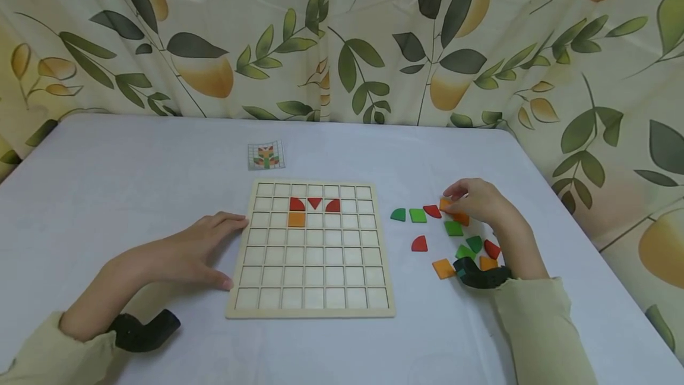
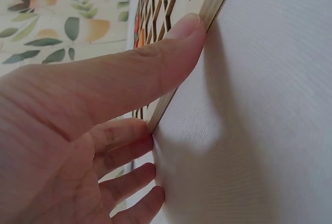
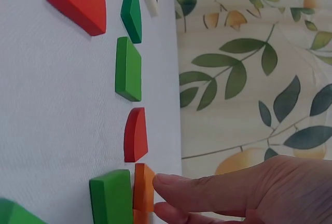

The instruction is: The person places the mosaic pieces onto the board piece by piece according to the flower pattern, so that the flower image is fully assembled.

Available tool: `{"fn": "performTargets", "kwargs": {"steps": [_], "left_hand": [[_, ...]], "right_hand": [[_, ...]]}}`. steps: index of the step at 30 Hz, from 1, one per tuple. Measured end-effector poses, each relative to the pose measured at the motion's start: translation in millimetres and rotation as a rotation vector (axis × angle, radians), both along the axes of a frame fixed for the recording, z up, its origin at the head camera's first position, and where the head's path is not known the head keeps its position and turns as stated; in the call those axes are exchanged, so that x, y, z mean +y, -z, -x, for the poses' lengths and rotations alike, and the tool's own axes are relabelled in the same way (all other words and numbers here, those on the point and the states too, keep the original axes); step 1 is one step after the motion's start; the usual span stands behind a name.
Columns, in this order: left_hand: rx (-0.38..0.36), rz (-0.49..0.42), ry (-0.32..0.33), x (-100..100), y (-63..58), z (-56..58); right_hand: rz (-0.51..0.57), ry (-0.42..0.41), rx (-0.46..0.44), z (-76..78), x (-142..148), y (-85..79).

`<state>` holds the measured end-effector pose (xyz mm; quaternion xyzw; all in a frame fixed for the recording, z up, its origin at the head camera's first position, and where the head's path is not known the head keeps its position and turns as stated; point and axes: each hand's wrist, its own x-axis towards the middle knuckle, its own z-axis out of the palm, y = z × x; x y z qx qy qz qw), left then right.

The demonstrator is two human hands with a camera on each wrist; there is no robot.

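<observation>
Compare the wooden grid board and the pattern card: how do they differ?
The wooden grid board is much larger than the pattern card. The board bears an orange square; the card shows a printed figure. The left hand touches the board; the card lies untouched. Both are gridded and lie on the white tablecloth.

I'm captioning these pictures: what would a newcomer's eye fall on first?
Probably the pale gridded board in the middle of the white table, with three red pieces and an orange square toward its far edge. Next, the loose coloured pieces to its right, with the right hand at an orange piece. Behind hangs a leaf-patterned cloth.
</observation>
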<state>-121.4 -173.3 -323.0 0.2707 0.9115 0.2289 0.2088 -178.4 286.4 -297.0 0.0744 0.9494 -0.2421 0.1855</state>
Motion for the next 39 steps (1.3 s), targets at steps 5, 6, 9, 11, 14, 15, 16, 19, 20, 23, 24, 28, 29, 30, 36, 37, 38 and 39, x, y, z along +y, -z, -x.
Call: {"fn": "performTargets", "kwargs": {"steps": [5, 6, 9, 11, 14, 15, 16, 19, 20, 23, 24, 28, 29, 30, 36, 37, 38, 39], "left_hand": [[0.013, -0.023, 0.006, -2, 1.2, -0.3], [0.012, -0.027, 0.005, -2, 1.1, -0.6], [0.014, -0.036, 0.006, -3, 1.7, -0.9], [0.016, -0.042, 0.005, -3, 1.8, -1.4], [0.017, -0.050, 0.004, -4, 2.3, -1.6], [0.013, -0.050, 0.001, -4, 2.3, -1.7], [0.010, -0.050, -0.002, -4, 2.4, -1.9], [0.005, -0.052, -0.002, -5, 2.5, -2.1], [0.004, -0.050, -0.003, -5, 2.8, -1.9], [0.003, -0.050, -0.005, -5, 2.5, -2.0], [0.004, -0.051, -0.004, -5, 2.4, -1.9], [0.015, -0.055, 0.005, -5, 2.5, -1.9], [0.019, -0.057, 0.008, -5, 2.7, -1.7], [0.019, -0.058, 0.008, -4, 2.7, -1.7], [0.015, -0.056, 0.005, -4, 2.2, -1.9], [0.012, -0.056, 0.005, -4, 2.0, -2.0], [0.010, -0.057, 0.005, -5, 1.9, -2.1], [0.010, -0.059, 0.006, -5, 1.8, -2.2]], "right_hand": [[0.007, 0.006, 0.001, 0.7, 5, 2.6], [0.009, 0.010, -0.003, 0.8, 6, 3.2], [0.012, 0.015, -0.007, 1.3, 7, 4.6], [0.013, 0.020, -0.012, 2.0, 8, 5.7], [0.012, 0.020, -0.015, 2.8, 10, 6.8], [0.012, 0.021, -0.017, 3.0, 10, 7.1], [0.011, 0.023, -0.019, 3.0, 10, 7.2], [0.008, 0.026, -0.022, 2.7, 10, 6.6], [0.007, 0.027, -0.022, 2.6, 10, 6.4], [0.003, 0.021, -0.018, 2.1, 11, 5.3], [0.002, 0.017, -0.017, 1.9, 11, 5.0], [0.000, 0.000, -0.005, 1.1, 11, 4.5], [0.000, -0.004, -0.003, 1.1, 11, 4.3], [0.001, -0.009, -0.001, 1.1, 12, 4.1], [0.003, -0.021, 0.015, 2.1, 11, 4.4], [0.003, -0.019, 0.018, 2.3, 11, 4.7], [0.003, -0.017, 0.021, 2.4, 11, 4.6], [0.003, -0.018, 0.024, 2.5, 11, 4.5]]}}
